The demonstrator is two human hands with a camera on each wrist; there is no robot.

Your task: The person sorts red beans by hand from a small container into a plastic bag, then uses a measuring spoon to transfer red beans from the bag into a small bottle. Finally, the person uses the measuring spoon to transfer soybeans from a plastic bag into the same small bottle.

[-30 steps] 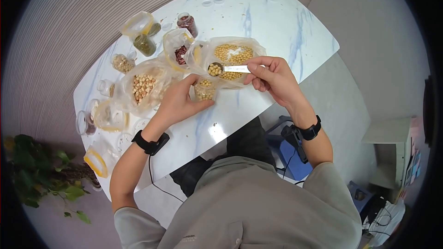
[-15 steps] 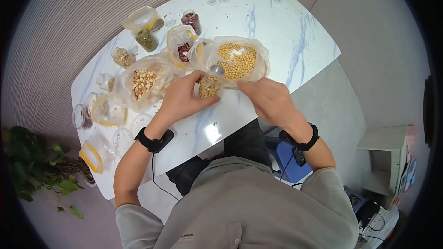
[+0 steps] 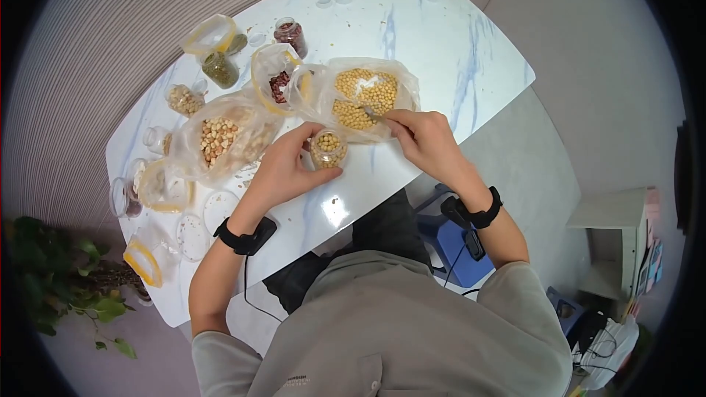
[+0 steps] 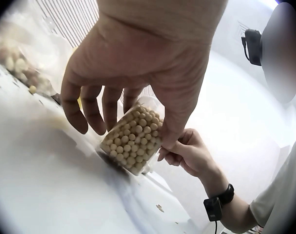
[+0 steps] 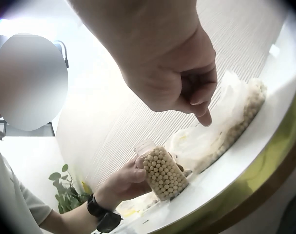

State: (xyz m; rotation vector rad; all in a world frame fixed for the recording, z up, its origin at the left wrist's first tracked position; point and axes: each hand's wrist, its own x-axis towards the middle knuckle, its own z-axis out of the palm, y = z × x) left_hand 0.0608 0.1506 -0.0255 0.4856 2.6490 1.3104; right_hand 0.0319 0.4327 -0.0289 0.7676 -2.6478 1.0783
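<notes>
My left hand (image 3: 285, 165) grips a clear jar (image 3: 329, 148) on the table, thumb on one side and fingers round the other. Pale yellow soybeans (image 4: 135, 139) fill most of the jar in the left wrist view. To its right, my right hand (image 3: 426, 145) pinches the handle of a metal measuring spoon (image 3: 373, 115), whose bowl is down among the soybeans in an open plastic bag (image 3: 409, 90). In the right wrist view, the right hand (image 5: 172, 80) has curled fingers above the bag's edge, and the spoon is hidden.
Left of the jar lies a bag of pale brownish kernels (image 3: 219, 141). Behind stand a bag of dark red beans (image 3: 279, 87), a red-bean jar (image 3: 290, 37) and a green-bean jar (image 3: 220, 70). Round lids (image 3: 193, 238) lie front left. The table edge (image 3: 382, 202) runs close before me.
The right hand first held a spoonful of soybeans by the jar, then tipped the spoon over its mouth. Now the spoon is back in the soybean bag. The left hand keeps holding the jar.
</notes>
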